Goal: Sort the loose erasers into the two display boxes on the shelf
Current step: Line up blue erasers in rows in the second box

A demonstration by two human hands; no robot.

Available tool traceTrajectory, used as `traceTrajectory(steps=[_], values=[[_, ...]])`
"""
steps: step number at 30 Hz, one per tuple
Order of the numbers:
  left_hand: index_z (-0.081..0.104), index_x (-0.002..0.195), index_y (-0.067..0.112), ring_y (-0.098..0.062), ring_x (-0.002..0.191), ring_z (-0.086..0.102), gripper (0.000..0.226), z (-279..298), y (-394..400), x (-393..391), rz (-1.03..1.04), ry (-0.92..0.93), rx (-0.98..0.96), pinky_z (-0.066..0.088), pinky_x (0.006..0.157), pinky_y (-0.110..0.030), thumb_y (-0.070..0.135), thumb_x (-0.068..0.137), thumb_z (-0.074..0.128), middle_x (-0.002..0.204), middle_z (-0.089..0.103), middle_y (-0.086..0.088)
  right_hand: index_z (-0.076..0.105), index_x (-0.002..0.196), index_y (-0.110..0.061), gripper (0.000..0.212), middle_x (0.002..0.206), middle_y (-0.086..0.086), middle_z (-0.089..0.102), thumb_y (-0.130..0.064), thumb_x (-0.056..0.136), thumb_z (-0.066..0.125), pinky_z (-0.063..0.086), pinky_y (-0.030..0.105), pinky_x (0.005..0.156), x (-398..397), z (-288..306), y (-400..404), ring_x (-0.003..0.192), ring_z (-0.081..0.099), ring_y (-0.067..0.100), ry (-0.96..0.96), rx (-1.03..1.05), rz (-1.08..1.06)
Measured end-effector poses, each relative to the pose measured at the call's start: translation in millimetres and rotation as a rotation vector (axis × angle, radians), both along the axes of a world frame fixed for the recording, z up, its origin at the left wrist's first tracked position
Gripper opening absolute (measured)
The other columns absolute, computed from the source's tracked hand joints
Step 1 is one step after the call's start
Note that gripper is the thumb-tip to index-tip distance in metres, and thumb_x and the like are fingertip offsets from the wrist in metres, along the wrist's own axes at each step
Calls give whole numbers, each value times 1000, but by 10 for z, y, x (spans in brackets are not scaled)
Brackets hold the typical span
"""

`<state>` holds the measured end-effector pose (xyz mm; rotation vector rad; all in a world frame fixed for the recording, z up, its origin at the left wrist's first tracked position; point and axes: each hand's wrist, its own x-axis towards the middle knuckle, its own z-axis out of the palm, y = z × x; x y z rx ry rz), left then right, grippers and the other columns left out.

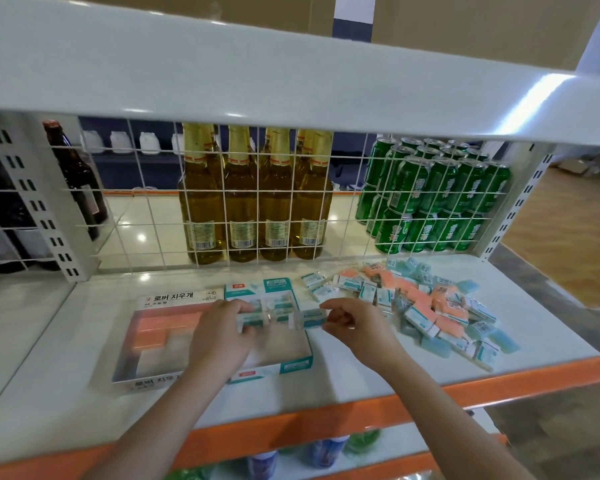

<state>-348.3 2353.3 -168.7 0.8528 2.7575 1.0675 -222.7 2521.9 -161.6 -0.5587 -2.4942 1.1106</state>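
White shelf [361,372] | left hand [219,337] grips, seemingly, teal eraser [253,320] | right hand [354,323] pinches another eraser [309,318]

The upper shelf [291,74] hangs low over the work shelf [361,368], so any reach comes in from the front edge. A wire grid [257,209] closes the back, with bottles [243,202] and green cans [430,195] behind it. Two display boxes [146,341] fill the left-middle, a loose eraser pile [430,306] crowds the right. Bare shelf lies between boxes and pile, and along the front.
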Motion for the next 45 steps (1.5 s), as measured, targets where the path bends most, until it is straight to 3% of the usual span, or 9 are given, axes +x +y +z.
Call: traceTrajectory(steps=[4, 7, 11, 20, 29, 33, 36, 40, 45], values=[[54, 123, 20, -19, 116, 48, 39, -73, -148, -125, 55, 42, -139, 44, 97, -32, 15, 84, 59, 129, 51, -1, 62, 116, -9, 31, 85, -3, 60, -12, 85, 64, 39, 3, 63, -186, -10, -102, 67, 50, -1, -69, 78, 50], [51, 128, 19, -20, 117, 47, 43, -89, -203, -137, 30, 59, -215, 41, 97, -31, 18, 86, 56, 133, 48, 0, 60, 120, -11, 33, 92, -4, 57, -13, 86, 62, 39, 7, 69, -309, -22, -195, 78, 51, 8, -118, 93, 58], [49, 131, 21, -19, 118, 46, 42, -84, -219, -140, -7, 84, -260, 36, 94, -27, 22, 89, 51, 132, 48, 0, 60, 120, -15, 33, 105, 2, 64, -15, 87, 60, 38, 11, 76, -456, -46, -315, 85, 52, 8, -162, 119, 82], [56, 124, 24, -12, 112, 51, 35, -145, -253, -190, -43, 124, -182, 37, 84, -21, 30, 90, 51, 126, 54, 6, 54, 127, -18, 35, 122, 2, 61, -19, 93, 52, 45, 22, 92, -723, -121, -537, 108, 57, 16, -295, 183, 100], [59, 121, 25, -11, 111, 50, 33, -175, -243, -219, -58, 131, -176, 36, 82, -20, 33, 89, 53, 124, 55, 8, 60, 111, -13, 24, 118, 7, 58, -22, 94, 47, 44, 25, 88, -777, -115, -554, 105, 56, 22, -494, 419, 175], [58, 123, 25, -10, 112, 49, 35, -161, -253, -218, -71, 118, -180, 35, 80, -19, 31, 88, 54, 124, 54, 8, 60, 109, -12, 24, 119, 9, 58, -23, 94, 46, 46, 28, 90, -813, -142, -599, 106, 57, 23, -497, 460, 175], [56, 125, 24, -10, 113, 49, 38, -153, -261, -215, -78, 116, -173, 37, 85, -19, 30, 88, 55, 126, 53, 8, 61, 106, -12, 21, 116, 7, 58, -24, 93, 49, 48, 28, 87, -823, -141, -603, 102, 58, 22, -482, 458, 155], [56, 125, 23, -9, 111, 50, 37, -149, -260, -189, -71, 113, -151, 34, 80, -15, 28, 88, 56, 124, 53, 8, 62, 100, -13, 18, 110, 6, 60, -25, 91, 51, 49, 26, 81, -855, -163, -614, 96, 59, 21, -469, 444, 141], [59, 122, 22, -11, 109, 52, 35, -142, -259, -203, -66, 80, -146, 39, 82, -18, 26, 87, 57, 123, 56, 5, 61, 93, -16, 14, 110, 3, 60, -26, 91, 51, 51, 24, 83, -815, -174, -584, 97, 60, 19, -431, 387, 110]])
